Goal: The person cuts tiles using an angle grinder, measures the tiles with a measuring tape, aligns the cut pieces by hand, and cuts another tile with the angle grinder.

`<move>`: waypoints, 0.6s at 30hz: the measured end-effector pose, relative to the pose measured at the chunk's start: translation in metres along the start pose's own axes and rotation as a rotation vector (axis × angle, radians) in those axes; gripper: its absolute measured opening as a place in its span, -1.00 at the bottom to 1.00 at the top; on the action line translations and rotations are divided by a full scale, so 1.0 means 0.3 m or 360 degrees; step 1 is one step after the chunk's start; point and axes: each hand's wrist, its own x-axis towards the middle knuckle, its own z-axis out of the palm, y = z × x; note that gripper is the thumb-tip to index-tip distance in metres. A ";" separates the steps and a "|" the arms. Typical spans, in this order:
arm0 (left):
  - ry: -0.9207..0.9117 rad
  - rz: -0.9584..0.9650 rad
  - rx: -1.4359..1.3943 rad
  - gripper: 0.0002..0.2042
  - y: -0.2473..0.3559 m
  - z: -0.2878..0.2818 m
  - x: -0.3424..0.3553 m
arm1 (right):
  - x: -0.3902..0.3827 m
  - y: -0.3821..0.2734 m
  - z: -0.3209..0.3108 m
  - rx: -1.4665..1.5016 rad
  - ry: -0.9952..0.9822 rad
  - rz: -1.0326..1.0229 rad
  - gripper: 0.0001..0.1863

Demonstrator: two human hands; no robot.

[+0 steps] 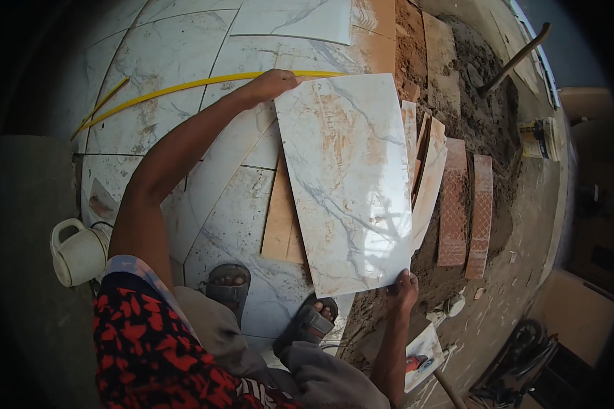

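Note:
A large white tile point(341, 184) with grey veins and brownish smears is held up in front of me, its glossy face toward me. My left hand point(274, 86) grips its far left corner. At the near right corner, my right hand point(404, 289) has its fingers closed on the edge. Under the tile, part of a brown board-like piece point(283, 218) shows at its left side. A long yellow strip point(184, 87) lies on the floor, passing by my left hand. The fingers under the tile are hidden.
Veined tiles point(164, 51) cover the floor. Right of me stand stacked tile strips point(430, 177), reddish patterned pieces point(452, 204) and a mortar heap point(488, 88) with a wooden handle point(518, 58). A bucket point(540, 140) is at far right, a pale jug point(78, 252) at left.

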 end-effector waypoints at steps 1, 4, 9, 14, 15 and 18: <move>-0.0050 -0.0108 -0.0105 -0.56 0.008 -0.004 -0.069 | 0.012 -0.026 -0.024 -0.0012 0.0014 -0.0026 -0.81; -0.0369 -0.0266 -0.0387 -0.49 -0.058 0.001 -0.236 | 0.056 -0.104 -0.059 -0.0051 0.0082 -0.0119 -0.84; -0.0754 -0.0478 -0.0962 -0.45 -0.096 0.040 -0.603 | 0.149 -0.201 -0.097 -0.0238 0.0100 -0.0248 -0.79; -0.0669 -0.0718 -0.1349 -0.33 -0.157 0.175 -0.899 | 0.186 -0.279 -0.041 -0.0521 0.0060 -0.0251 -0.66; -0.0589 -0.0745 -0.1557 -0.33 -0.184 0.224 -0.942 | 0.206 -0.308 -0.047 -0.0645 0.0012 -0.0296 -0.65; -0.0597 -0.0719 -0.1876 -0.31 -0.244 0.301 -1.047 | 0.217 -0.340 0.046 -0.0797 -0.0084 -0.0442 -0.62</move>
